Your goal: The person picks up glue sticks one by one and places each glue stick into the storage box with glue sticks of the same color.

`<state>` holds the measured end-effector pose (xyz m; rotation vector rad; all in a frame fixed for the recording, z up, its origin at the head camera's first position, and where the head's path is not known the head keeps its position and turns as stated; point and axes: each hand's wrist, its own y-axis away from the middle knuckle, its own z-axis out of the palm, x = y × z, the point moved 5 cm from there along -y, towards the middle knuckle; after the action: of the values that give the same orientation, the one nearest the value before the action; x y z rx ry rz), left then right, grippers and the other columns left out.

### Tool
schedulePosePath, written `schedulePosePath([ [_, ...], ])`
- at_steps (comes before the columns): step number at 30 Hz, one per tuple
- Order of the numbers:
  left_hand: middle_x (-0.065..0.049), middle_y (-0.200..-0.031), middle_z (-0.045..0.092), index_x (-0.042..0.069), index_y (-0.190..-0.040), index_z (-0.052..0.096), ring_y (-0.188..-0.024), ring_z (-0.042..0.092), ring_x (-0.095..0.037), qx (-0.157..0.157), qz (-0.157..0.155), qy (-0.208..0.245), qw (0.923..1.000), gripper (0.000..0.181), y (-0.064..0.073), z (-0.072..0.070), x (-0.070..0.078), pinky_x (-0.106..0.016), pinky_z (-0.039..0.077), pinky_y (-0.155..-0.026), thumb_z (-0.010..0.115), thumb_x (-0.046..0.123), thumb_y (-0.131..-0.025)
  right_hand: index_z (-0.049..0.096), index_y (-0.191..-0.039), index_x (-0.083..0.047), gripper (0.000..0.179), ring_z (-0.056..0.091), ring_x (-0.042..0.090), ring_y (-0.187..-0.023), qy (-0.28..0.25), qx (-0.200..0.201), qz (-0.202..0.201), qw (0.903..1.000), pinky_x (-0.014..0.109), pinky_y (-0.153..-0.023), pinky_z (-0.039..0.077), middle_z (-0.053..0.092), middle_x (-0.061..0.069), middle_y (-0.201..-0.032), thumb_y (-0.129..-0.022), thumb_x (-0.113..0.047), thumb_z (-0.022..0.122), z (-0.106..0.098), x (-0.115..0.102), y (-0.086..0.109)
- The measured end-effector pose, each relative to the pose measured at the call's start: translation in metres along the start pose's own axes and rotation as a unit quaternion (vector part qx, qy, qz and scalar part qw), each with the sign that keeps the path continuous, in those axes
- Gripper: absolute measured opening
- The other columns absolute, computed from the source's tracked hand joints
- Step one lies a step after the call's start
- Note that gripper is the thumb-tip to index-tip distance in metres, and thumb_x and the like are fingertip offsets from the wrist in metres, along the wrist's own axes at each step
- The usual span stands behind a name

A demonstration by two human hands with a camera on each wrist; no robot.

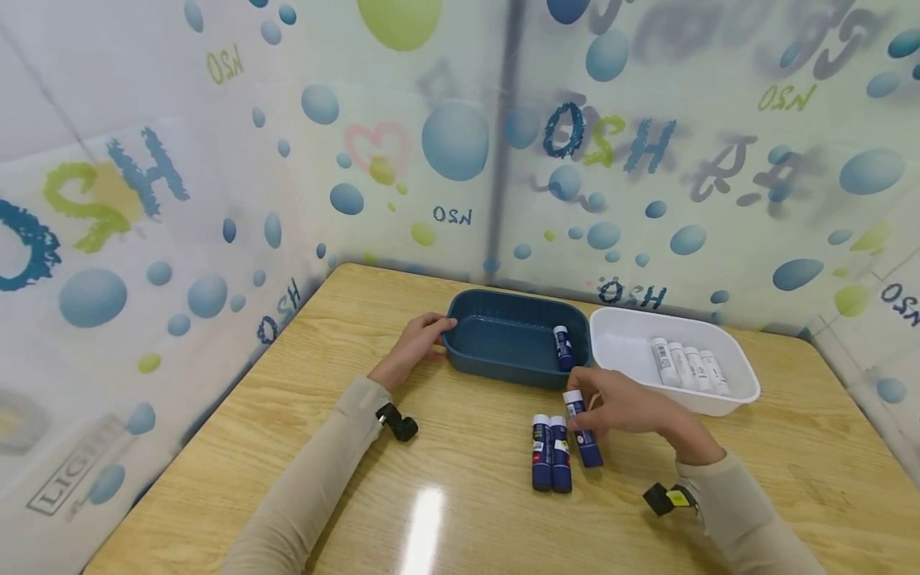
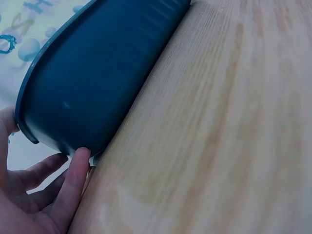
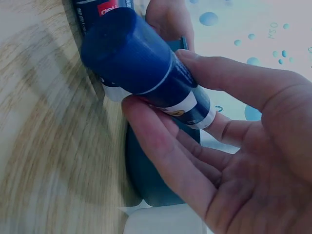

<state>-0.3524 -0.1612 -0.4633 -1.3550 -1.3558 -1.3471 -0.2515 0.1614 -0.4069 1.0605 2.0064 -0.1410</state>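
Between the thumb and fingers of my right hand (image 1: 625, 403) is a dark blue glue stick (image 1: 584, 435) with a white end, held tilted close over the table. In the right wrist view its blue cap (image 3: 119, 46) points toward the camera. Two similar blue glue sticks (image 1: 541, 455) lie side by side just to its left. My left hand (image 1: 417, 343) grips the left end of a dark teal plastic bin (image 1: 513, 379), thumb at the rim and fingers against the outer wall (image 2: 87, 107). One blue glue stick (image 1: 564, 347) leans inside that bin at its right end.
A white bin (image 1: 611, 331) stands right beside the teal one, with several white glue sticks (image 1: 693, 367) in its right part. Both sit toward the back of the wooden table (image 1: 431, 447), near a printed curtain wall (image 1: 460, 239).
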Motion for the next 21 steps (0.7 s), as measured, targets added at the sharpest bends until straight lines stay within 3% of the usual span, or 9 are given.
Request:
schedulePosePath([
  [12, -0.012, -0.124, 0.058, 0.007, -0.132, 0.062, -0.099, 0.061, -0.021, 0.010, 0.008, -0.006, 0.9999, 0.047, 0.001, 0.000, 0.002, -0.029, 0.063, -0.072, 0.061, 0.043, -0.102, 0.051, -0.115, -0.007, 0.031, 0.068, 0.022, -0.072, -0.017, 0.019, -0.029, 0.9993, 0.039, -0.065, 0.063, 0.068, 0.008, -0.092, -0.097, -0.019, 0.073, -0.007, -0.007, -0.003],
  [21, -0.010, -0.121, 0.057, 0.006, -0.130, 0.063, -0.096, 0.059, -0.019, 0.009, 0.007, -0.003, 0.9999, 0.044, 0.000, 0.002, 0.000, -0.028, 0.063, -0.071, 0.061, 0.041, -0.103, 0.052, -0.116, -0.007, 0.032, 0.069, 0.023, -0.075, -0.015, 0.026, -0.045, 0.9985, 0.050, -0.068, 0.064, 0.071, 0.006, -0.093, -0.097, -0.021, 0.073, -0.012, -0.019, -0.013],
])
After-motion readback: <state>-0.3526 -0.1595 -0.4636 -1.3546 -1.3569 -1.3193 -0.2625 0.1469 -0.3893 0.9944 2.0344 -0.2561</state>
